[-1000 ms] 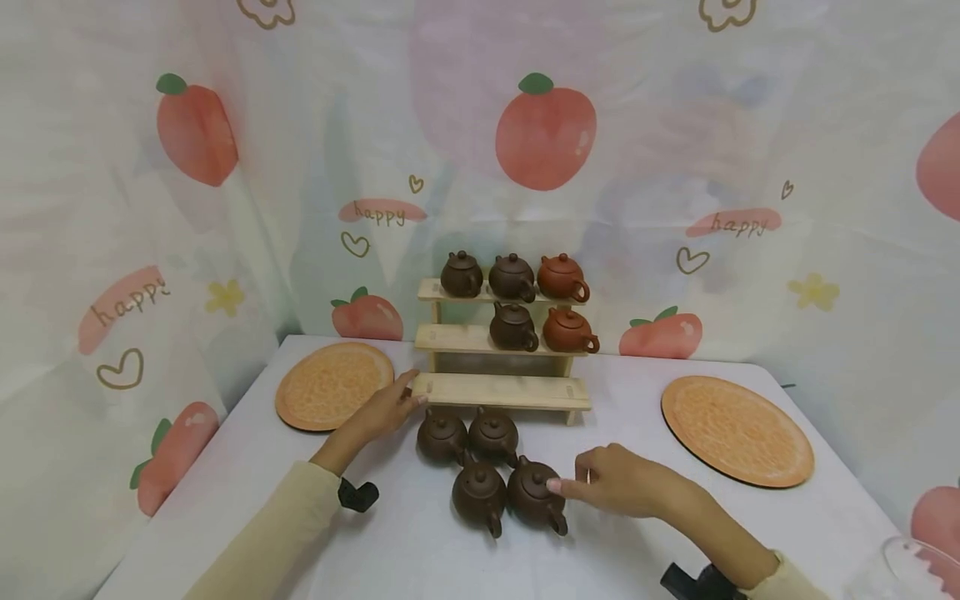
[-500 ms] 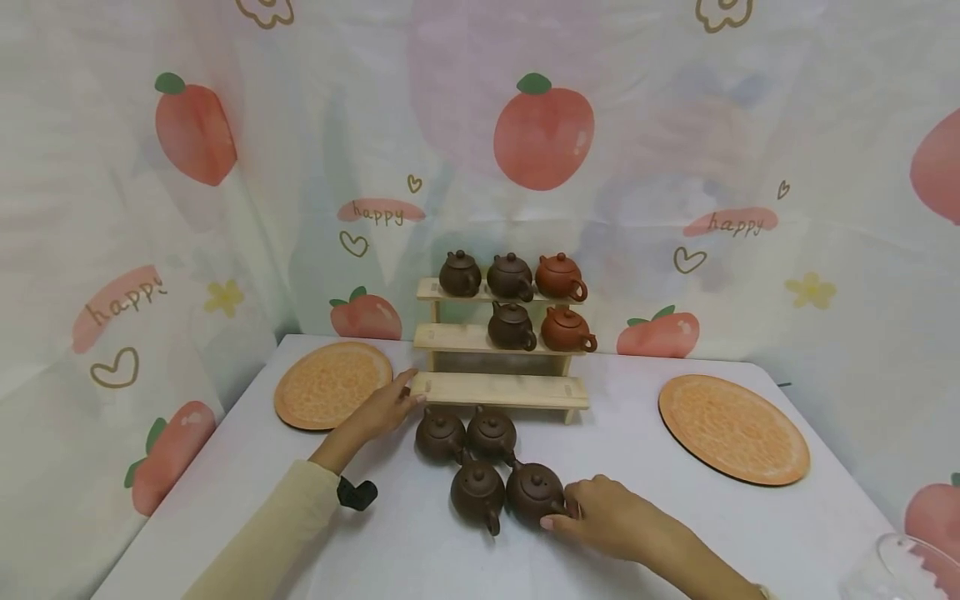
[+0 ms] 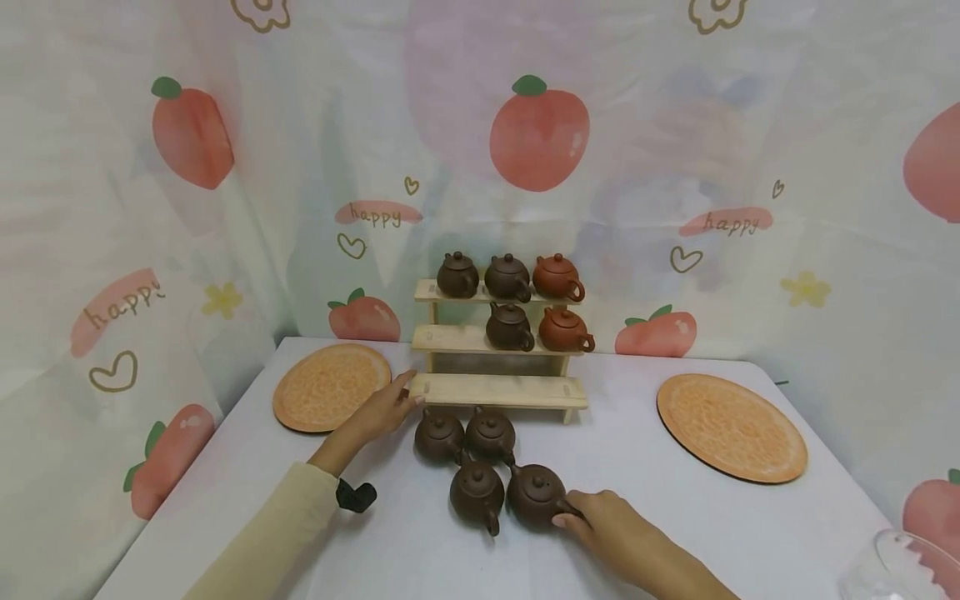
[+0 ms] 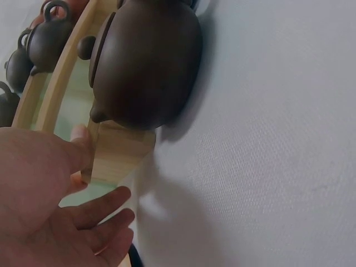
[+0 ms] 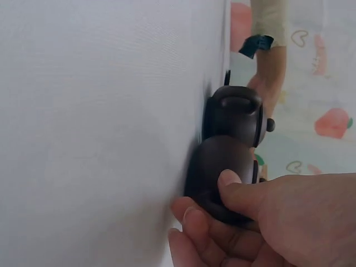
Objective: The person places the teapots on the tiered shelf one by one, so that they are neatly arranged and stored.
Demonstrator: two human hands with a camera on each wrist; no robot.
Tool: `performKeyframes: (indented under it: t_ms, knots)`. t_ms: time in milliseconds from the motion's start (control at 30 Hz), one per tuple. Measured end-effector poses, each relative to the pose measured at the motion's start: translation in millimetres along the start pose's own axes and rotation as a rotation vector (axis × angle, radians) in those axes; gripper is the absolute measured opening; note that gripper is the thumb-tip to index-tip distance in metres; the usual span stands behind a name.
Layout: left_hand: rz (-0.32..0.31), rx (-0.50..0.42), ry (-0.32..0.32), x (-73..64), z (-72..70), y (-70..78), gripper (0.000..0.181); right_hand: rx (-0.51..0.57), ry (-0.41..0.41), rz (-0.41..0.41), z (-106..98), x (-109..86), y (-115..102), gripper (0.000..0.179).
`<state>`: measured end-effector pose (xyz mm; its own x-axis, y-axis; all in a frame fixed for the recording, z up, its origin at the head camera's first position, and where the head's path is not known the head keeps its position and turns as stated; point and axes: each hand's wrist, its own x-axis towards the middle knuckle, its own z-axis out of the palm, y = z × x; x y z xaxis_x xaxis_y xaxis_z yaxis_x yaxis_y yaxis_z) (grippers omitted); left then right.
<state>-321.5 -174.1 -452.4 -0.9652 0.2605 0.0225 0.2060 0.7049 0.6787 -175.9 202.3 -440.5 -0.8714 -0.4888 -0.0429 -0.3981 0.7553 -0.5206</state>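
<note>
Since the right hand (image 3: 617,535) has its fingers bent round the handle (image 3: 576,510) of the front teapot (image 3: 534,498), seemingly resting on the desk (image 3: 420,554), any lift should be slow and level, keeping its spout (image 3: 513,468) clear of the rear teapot (image 3: 490,435). The left hand (image 3: 384,408) apparently pinches the shelf (image 3: 498,390) at its lowest step. The left wrist view reveals its remaining fingers loosely extended; the right wrist view, fingers curled beneath the handle, largely hidden from the head view.
</note>
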Motion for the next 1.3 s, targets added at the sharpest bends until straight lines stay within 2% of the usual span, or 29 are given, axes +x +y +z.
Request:
performKeyframes:
  t_ms: [233, 367, 467, 800, 1300]
  knots:
    - [-0.001, 0.008, -0.003, -1.0, -1.3, 0.9, 0.063, -0.018, 0.061, 0.05, -3, -2.3, 9, 0.023]
    - [-0.012, 0.002, -0.012, -0.9, -0.9, 0.3, 0.063, -0.014, 0.071, 0.1, -2, -1.2, 10, 0.026]
    - [-0.006, 0.003, -0.013, -0.8, -0.5, 0.1, 0.063, -0.017, 0.084, 0.105, 0, -1.2, 10, 0.027]
    - [0.001, 0.006, -0.007, -0.8, -1.0, -0.2, 0.063, -0.027, 0.136, -0.022, -3, 0.9, 21, 0.021]
    - [-0.004, 0.011, 0.002, -1.2, -1.1, 0.6, 0.061, -0.086, 0.265, -0.065, -15, 34.7, 33, 0.027]
